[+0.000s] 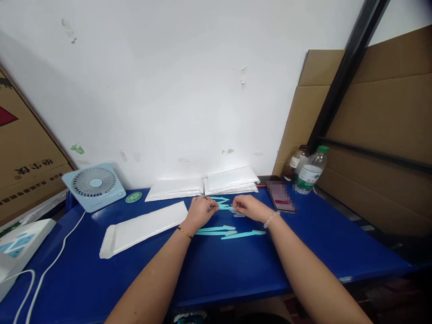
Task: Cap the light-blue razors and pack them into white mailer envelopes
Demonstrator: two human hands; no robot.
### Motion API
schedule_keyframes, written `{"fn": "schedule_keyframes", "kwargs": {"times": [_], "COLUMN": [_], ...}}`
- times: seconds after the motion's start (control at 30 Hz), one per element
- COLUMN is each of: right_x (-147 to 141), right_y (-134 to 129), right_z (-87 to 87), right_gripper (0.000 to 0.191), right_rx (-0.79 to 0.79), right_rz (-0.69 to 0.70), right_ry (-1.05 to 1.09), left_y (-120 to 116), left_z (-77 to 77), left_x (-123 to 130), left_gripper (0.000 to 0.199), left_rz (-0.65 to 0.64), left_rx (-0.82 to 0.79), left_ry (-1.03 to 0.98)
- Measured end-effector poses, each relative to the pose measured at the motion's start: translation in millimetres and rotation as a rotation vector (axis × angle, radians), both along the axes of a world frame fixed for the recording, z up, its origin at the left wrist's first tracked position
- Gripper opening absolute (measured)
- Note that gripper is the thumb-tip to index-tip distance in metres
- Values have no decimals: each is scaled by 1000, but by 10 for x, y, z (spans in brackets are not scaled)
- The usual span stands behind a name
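Between my hands is a turquoise eyebrow razor (pixel 225 208). My left hand (pixel 201 211) pinches its left end, and the fingers of my right hand (pixel 249 207) are closed at its right end. Small clear caps (pixel 239 214) lie just under my right hand. Another turquoise razor (pixel 221 199) shows behind, partly covered by the hands. Nearer to me, several more razors (pixel 216 232) lie flat on the blue table, one single razor (pixel 243 234) angled to the right. To the left of my left hand lies a white padded envelope (pixel 145 228) with its flap end toward me.
White envelopes lie in two stacks (pixel 177 188) (pixel 231 181) against the wall. A light blue fan (pixel 96 183) and a power strip (pixel 23 252) with white cables are at left. A phone (pixel 281 196) and bottles (pixel 312 171) stand right, by cardboard (pixel 388 103).
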State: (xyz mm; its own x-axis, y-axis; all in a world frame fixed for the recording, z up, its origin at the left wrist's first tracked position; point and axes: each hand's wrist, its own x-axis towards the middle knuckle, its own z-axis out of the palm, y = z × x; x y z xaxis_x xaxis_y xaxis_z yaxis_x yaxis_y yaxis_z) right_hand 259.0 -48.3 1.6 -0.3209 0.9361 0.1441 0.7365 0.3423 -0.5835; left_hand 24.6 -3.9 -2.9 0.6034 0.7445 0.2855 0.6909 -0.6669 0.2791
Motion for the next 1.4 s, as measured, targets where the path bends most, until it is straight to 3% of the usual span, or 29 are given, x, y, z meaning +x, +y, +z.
{"fn": "schedule_keyframes", "kwargs": {"times": [0.17, 0.3, 0.4, 0.57, 0.7, 0.93, 1.23, 1.4], "right_x": [65, -101, -254, -340, -310, -201, 3, -129], "right_y": [0, -113, -179, -171, -142, -69, -26, -141], "right_z": [28, 106, 102, 34, 45, 45, 51, 95], "right_gripper": [9, 15, 16, 9, 5, 7, 7, 16], "right_rx": [34, 96, 21, -30, -44, 35, 15, -72], "right_rz": [-100, 56, 174, 197, 139, -5, -140, 132], "right_ry": [-56, -78, -154, -221, -174, -9, -67, -57], "left_y": [153, 194, 183, 158, 91, -27, 140, 149], "left_z": [-99, -189, -204, -148, -67, 35, -98, -138], "left_x": [-111, -131, -115, -124, -136, -41, -106, -114], "left_gripper": [27, 57, 53, 36, 35, 26, 24, 44], "left_rz": [133, 138, 127, 116, 107, -128, 93, 84], "left_rx": [16, 3, -21, -57, -57, -108, -68, -52], "left_ry": [5, 73, 107, 109, 51, -20, 14, 43]}}
